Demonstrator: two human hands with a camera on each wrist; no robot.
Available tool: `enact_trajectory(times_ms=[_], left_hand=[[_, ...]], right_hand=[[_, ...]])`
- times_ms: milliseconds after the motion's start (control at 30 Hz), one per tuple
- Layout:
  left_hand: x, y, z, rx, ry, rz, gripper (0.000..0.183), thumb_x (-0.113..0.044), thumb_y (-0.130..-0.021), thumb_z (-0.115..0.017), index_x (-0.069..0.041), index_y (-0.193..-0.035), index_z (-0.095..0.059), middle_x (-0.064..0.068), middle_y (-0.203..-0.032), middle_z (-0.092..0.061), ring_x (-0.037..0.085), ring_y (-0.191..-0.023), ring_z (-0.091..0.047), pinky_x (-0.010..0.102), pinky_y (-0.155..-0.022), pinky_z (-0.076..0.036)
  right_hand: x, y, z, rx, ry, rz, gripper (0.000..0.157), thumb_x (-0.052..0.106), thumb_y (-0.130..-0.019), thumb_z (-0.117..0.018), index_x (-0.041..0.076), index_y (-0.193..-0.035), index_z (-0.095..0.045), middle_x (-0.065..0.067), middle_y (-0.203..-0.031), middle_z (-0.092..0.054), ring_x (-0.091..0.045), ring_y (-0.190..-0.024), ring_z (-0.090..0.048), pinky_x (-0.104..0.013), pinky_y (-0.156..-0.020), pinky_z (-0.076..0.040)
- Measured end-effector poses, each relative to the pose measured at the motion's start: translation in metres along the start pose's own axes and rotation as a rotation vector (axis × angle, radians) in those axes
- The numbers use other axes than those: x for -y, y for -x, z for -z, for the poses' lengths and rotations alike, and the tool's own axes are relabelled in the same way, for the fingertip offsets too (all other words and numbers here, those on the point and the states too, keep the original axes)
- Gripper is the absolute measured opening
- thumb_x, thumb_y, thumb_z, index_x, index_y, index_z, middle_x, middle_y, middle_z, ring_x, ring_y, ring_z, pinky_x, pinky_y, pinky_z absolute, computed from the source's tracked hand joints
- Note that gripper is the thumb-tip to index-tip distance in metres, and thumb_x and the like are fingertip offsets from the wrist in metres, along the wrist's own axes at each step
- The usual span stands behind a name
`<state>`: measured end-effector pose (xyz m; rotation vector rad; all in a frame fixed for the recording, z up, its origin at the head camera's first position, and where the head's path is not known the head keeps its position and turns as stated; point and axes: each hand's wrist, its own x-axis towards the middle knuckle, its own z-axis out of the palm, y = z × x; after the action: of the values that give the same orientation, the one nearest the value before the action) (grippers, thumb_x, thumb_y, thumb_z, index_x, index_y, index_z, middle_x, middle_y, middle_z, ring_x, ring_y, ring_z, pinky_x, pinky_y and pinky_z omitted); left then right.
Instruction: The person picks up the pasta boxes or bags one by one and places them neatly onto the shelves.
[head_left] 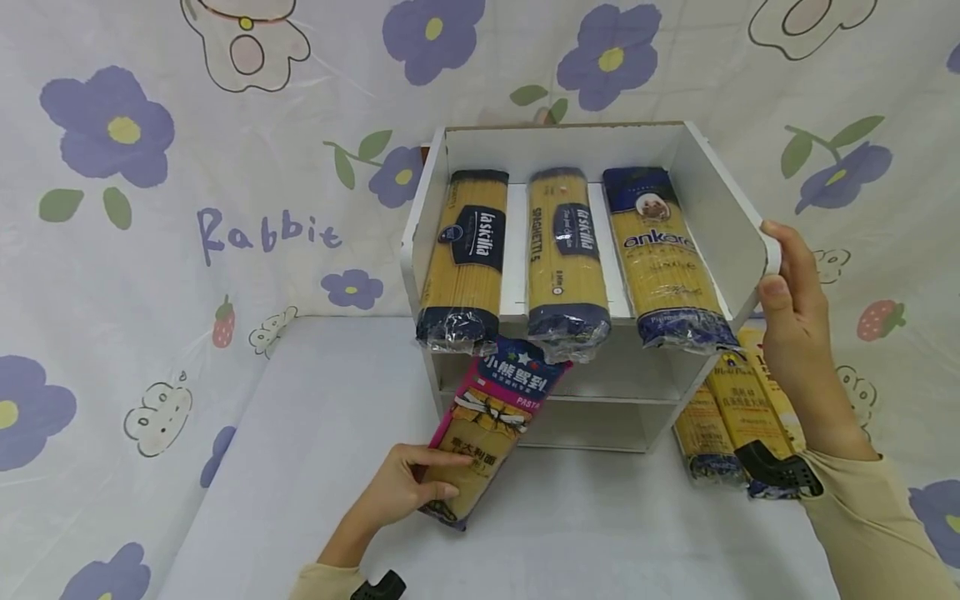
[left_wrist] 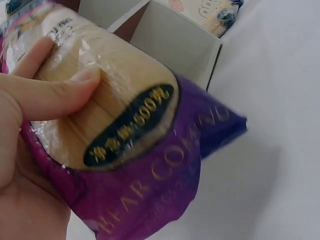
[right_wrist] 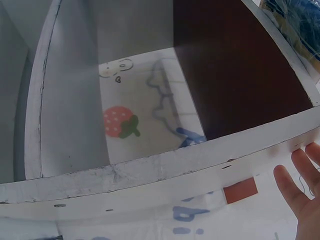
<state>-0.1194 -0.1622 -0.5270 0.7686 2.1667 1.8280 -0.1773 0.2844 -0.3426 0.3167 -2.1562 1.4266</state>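
My left hand (head_left: 420, 483) holds a pink and blue packet of pasta (head_left: 491, 425) by its lower part, thumb across the front. In the left wrist view the packet's purple end (left_wrist: 165, 185) sticks out beyond the thumb. The packet tilts to the right, its top end just beneath the front of the white shelf unit's (head_left: 720, 183) upper tier. With thumb and fingers, my right hand (head_left: 798, 333) grips the front corner of that unit's right side panel. In the right wrist view, fingertips (right_wrist: 287, 182) show beside the white panel edge.
On the top tier lie two La Sicilia spaghetti packets (head_left: 472, 258) (head_left: 566, 258) and a blue and yellow Ankara packet (head_left: 667, 258). More yellow pasta packets (head_left: 738, 408) lie on the white table (head_left: 300, 500) right of the unit. A patterned curtain (head_left: 262, 167) hangs behind.
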Motion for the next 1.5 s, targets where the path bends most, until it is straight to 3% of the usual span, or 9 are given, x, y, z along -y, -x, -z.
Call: enact_trajectory(times_ms=[167, 267, 467, 567, 800, 1000, 1233, 1500], left_hand=[[0.005, 0.003, -0.001, -0.063, -0.028, 0.066, 0.045, -0.013, -0.079, -0.082, -0.006, -0.122, -0.071, 0.013, -0.125, -0.07, 0.002, -0.121, -0.06, 0.016, -0.104, -0.043], [0.007, 0.004, -0.002, -0.099, -0.012, 0.116, 0.051, -0.016, -0.078, -0.084, -0.01, -0.126, -0.069, 0.012, -0.129, -0.068, 0.003, -0.117, -0.062, 0.017, -0.101, -0.046], [0.004, 0.003, -0.006, -0.078, 0.166, 0.143, 0.057, -0.01, -0.081, -0.08, -0.007, -0.135, -0.061, 0.023, -0.132, -0.063, 0.013, -0.101, -0.071, 0.03, -0.084, -0.06], [-0.001, 0.003, -0.008, -0.055, 0.25, 0.151, 0.059, -0.007, -0.083, -0.078, -0.004, -0.138, -0.057, 0.028, -0.132, -0.06, 0.018, -0.099, -0.072, 0.035, -0.08, -0.062], [-0.018, 0.002, -0.011, -0.079, 0.266, 0.164, 0.059, -0.009, -0.086, -0.075, -0.009, -0.142, -0.054, 0.026, -0.135, -0.057, 0.018, -0.099, -0.07, 0.033, -0.082, -0.061], [-0.035, 0.0, -0.018, -0.144, 0.329, 0.208, 0.06, -0.008, -0.087, -0.074, -0.009, -0.143, -0.053, 0.026, -0.13, -0.059, 0.019, -0.1, -0.07, 0.035, -0.082, -0.062], [-0.053, -0.007, -0.025, -0.224, 0.389, 0.292, 0.059, -0.012, -0.087, -0.075, -0.017, -0.142, -0.055, 0.024, -0.132, -0.061, 0.02, -0.104, -0.07, 0.035, -0.085, -0.061], [-0.059, -0.022, -0.024, -0.282, 0.365, 0.329, 0.057, -0.012, -0.086, -0.076, -0.018, -0.14, -0.058, 0.017, -0.138, -0.058, 0.016, -0.111, -0.065, 0.025, -0.089, -0.058]], right_hand=[[0.001, 0.0, 0.0, 0.004, -0.007, 0.027, 0.047, 0.031, -0.107, -0.035, 0.013, -0.15, -0.032, 0.004, -0.135, -0.058, -0.01, -0.106, -0.057, -0.01, -0.081, -0.049], [0.001, 0.0, 0.001, 0.016, -0.017, 0.069, 0.046, 0.027, -0.107, -0.035, 0.011, -0.149, -0.031, 0.007, -0.132, -0.059, -0.008, -0.104, -0.057, -0.01, -0.079, -0.049], [-0.003, -0.002, 0.003, 0.034, -0.033, 0.127, 0.044, 0.021, -0.107, -0.034, 0.007, -0.148, -0.028, 0.01, -0.13, -0.059, -0.007, -0.103, -0.058, -0.009, -0.079, -0.049], [-0.003, -0.002, 0.002, 0.033, -0.028, 0.129, 0.044, 0.021, -0.107, -0.033, 0.008, -0.149, -0.028, 0.011, -0.13, -0.059, -0.007, -0.103, -0.058, -0.009, -0.079, -0.049], [-0.002, -0.001, 0.002, 0.018, -0.033, 0.128, 0.046, 0.027, -0.107, -0.035, 0.009, -0.149, -0.03, 0.007, -0.129, -0.06, -0.009, -0.101, -0.058, -0.01, -0.077, -0.049], [0.001, 0.0, 0.001, 0.02, -0.028, 0.08, 0.046, 0.027, -0.107, -0.035, 0.012, -0.15, -0.03, 0.005, -0.135, -0.057, -0.011, -0.106, -0.056, -0.011, -0.08, -0.049], [0.003, 0.002, -0.001, 0.032, -0.015, 0.074, 0.045, 0.023, -0.107, -0.033, 0.012, -0.151, -0.029, 0.005, -0.137, -0.057, -0.011, -0.107, -0.057, -0.009, -0.081, -0.05], [0.002, 0.001, -0.002, 0.011, -0.011, 0.044, 0.046, 0.028, -0.107, -0.035, 0.013, -0.15, -0.031, 0.003, -0.135, -0.058, -0.011, -0.106, -0.057, -0.009, -0.08, -0.05]])
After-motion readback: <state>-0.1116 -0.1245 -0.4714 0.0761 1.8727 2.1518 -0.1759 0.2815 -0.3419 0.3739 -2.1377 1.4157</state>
